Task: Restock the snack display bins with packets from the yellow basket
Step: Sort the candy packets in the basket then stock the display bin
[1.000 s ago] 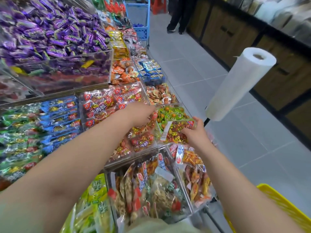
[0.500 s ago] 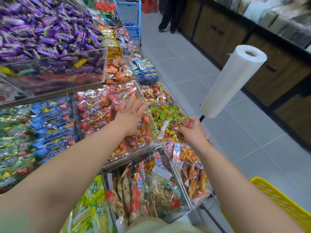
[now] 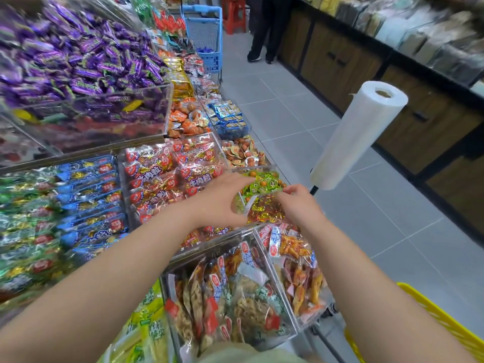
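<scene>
A clear bag of red and gold wrapped snacks (image 3: 265, 210) with a white label lies over the clear display bin (image 3: 258, 169) of green packets (image 3: 263, 182). My right hand (image 3: 300, 205) pinches the bag's right edge. My left hand (image 3: 222, 201) is at the bag's left end, fingers above and thumb below, spread apart. Only a corner of the yellow basket (image 3: 434, 320) shows at the bottom right; I cannot see what is in it.
Clear bins of red packets (image 3: 167, 174), blue packets (image 3: 89, 195) and mixed bags (image 3: 235, 297) surround my hands. A roll of plastic bags (image 3: 358, 137) stands on a pole to the right. A blue cart (image 3: 204, 35) and a person stand down the tiled aisle.
My left hand has left the red packets and swung right to the bag's left end. My right hand has kept hold of the bag over the green-packet bin.
</scene>
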The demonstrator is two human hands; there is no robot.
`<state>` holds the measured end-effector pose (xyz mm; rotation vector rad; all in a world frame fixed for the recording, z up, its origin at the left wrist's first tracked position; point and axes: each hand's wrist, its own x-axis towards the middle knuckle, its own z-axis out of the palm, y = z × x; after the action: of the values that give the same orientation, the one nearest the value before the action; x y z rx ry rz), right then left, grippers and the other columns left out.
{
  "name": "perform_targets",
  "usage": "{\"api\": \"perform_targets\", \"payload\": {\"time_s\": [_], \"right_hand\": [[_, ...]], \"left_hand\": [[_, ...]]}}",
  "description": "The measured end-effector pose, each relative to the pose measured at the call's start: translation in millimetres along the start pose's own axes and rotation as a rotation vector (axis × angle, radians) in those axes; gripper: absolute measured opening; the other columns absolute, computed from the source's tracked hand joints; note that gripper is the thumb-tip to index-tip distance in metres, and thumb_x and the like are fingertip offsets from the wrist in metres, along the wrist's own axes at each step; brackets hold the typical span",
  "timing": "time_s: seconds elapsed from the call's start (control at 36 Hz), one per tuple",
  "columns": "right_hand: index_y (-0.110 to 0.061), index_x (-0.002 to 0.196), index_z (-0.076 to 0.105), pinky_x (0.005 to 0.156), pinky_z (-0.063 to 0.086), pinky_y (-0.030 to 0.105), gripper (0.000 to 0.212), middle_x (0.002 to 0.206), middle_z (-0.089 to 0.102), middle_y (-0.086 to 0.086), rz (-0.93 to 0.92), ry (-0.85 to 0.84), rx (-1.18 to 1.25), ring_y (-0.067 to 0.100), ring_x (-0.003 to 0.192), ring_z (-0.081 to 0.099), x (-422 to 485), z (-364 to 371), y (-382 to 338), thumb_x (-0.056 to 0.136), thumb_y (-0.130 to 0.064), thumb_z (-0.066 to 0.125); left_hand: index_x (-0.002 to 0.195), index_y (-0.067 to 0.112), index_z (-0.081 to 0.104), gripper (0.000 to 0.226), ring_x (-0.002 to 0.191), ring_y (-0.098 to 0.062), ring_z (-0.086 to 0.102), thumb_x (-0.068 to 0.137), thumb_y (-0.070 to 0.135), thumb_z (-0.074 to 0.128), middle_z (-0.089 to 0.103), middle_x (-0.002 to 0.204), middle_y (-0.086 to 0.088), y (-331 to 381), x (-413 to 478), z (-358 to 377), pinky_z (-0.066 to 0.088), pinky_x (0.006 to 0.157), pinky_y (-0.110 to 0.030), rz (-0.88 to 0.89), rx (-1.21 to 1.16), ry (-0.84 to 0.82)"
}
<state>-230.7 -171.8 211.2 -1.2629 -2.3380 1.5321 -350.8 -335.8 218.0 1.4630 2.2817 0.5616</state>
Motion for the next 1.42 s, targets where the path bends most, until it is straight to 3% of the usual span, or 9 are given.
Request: {"api": "perform_targets", "payload": {"time_s": [0.19, 0.31, 0.5, 0.61, 0.72, 0.94, 1.14, 1.28, 1.42], "right_hand": [[-0.013, 0.095, 0.055, 0.065, 0.060, 0.039, 0.012, 0.078, 0.066, 0.009, 0.012, -0.179, 0.198, 0.018, 0.064, 0.070, -2, 18, -27, 0.091, -0.023, 0.051], [-0.031, 0.130, 0.041, 0.058, 0.057, 0.024, 0.036, 0.087, 0.065, 0.003, -0.131, -0.192, 0.198, 0.010, 0.067, 0.068, -2, 22, -26, 0.095, -0.031, 0.051], [-0.030, 0.140, 0.036, 0.078, 0.048, 0.026, 0.060, 0.115, 0.056, -0.009, -0.223, -0.213, 0.032, 0.013, 0.101, 0.058, 2, 39, -12, 0.087, -0.036, 0.064], [-0.025, 0.134, 0.043, 0.075, 0.055, 0.025, 0.057, 0.103, 0.059, -0.012, -0.252, -0.295, -0.004, 0.007, 0.089, 0.063, 0, 52, -7, 0.084, -0.024, 0.069], [-0.026, 0.127, 0.047, 0.081, 0.055, 0.030, 0.048, 0.098, 0.065, -0.003, -0.317, -0.202, 0.099, 0.013, 0.092, 0.063, 9, 55, -14, 0.085, -0.019, 0.069], [-0.027, 0.121, 0.052, 0.062, 0.050, 0.021, 0.037, 0.092, 0.063, -0.007, -0.422, -0.250, -0.181, 0.009, 0.077, 0.061, 29, 67, -7, 0.087, -0.017, 0.064], [-0.024, 0.139, 0.042, 0.097, 0.047, 0.040, 0.060, 0.130, 0.048, 0.009, -0.343, -0.136, -0.352, 0.023, 0.114, 0.052, 31, 72, 24, 0.084, -0.015, 0.067], [-0.013, 0.138, 0.045, 0.047, 0.037, 0.012, 0.043, 0.110, 0.061, 0.007, -0.179, -0.297, -0.357, 0.006, 0.062, 0.050, 29, 82, 37, 0.095, -0.014, 0.049], [-0.013, 0.129, 0.053, 0.049, 0.043, 0.016, 0.033, 0.107, 0.063, 0.006, -0.116, -0.331, -0.285, 0.012, 0.069, 0.055, 29, 82, 38, 0.098, -0.013, 0.042]], "left_hand": [[0.132, 0.032, 0.055, 0.044, 0.101, -0.012, 0.059, 0.088, 0.031, 0.064, 0.063, 0.120, 0.006, 22, -21, 12, 0.047, 0.083, -0.027, -0.098, -0.094, 0.206], [0.120, 0.038, 0.059, 0.031, 0.062, 0.004, 0.059, 0.093, 0.022, 0.061, 0.065, 0.091, 0.018, 4, -35, 3, 0.050, 0.054, -0.016, -0.293, -0.358, 0.306], [0.100, 0.035, 0.058, 0.020, 0.074, 0.000, 0.069, 0.090, 0.020, 0.065, 0.062, 0.085, 0.020, -31, -58, -2, 0.050, 0.055, -0.009, -0.461, -0.662, 0.184], [0.099, 0.023, 0.060, 0.010, 0.089, -0.009, 0.068, 0.090, 0.022, 0.065, 0.068, 0.096, 0.005, -38, -56, 8, 0.058, 0.077, -0.028, -0.519, -0.610, 0.169], [0.101, 0.025, 0.061, 0.013, 0.085, 0.006, 0.058, 0.089, 0.026, 0.066, 0.063, 0.095, 0.017, -40, -49, 5, 0.045, 0.065, -0.013, -0.497, -0.548, 0.316], [0.124, 0.026, 0.052, 0.060, 0.082, -0.005, 0.058, 0.073, 0.042, 0.079, 0.063, 0.099, 0.007, -46, -38, -10, 0.047, 0.066, -0.024, -0.543, -0.215, 0.245], [0.150, 0.023, 0.024, 0.090, 0.146, -0.027, 0.018, 0.079, 0.068, 0.056, 0.026, 0.157, -0.004, -38, -12, 12, 0.019, 0.116, -0.049, -0.248, 0.505, 0.048], [0.152, 0.020, -0.012, 0.104, 0.149, -0.026, -0.002, 0.085, 0.064, 0.054, -0.002, 0.163, -0.006, -45, 4, 31, 0.003, 0.117, -0.053, -0.334, 0.541, -0.067], [0.150, 0.020, -0.020, 0.109, 0.149, -0.023, -0.009, 0.083, 0.065, 0.054, -0.012, 0.162, -0.003, -56, 12, 33, -0.004, 0.115, -0.057, -0.356, 0.616, -0.093]]}}
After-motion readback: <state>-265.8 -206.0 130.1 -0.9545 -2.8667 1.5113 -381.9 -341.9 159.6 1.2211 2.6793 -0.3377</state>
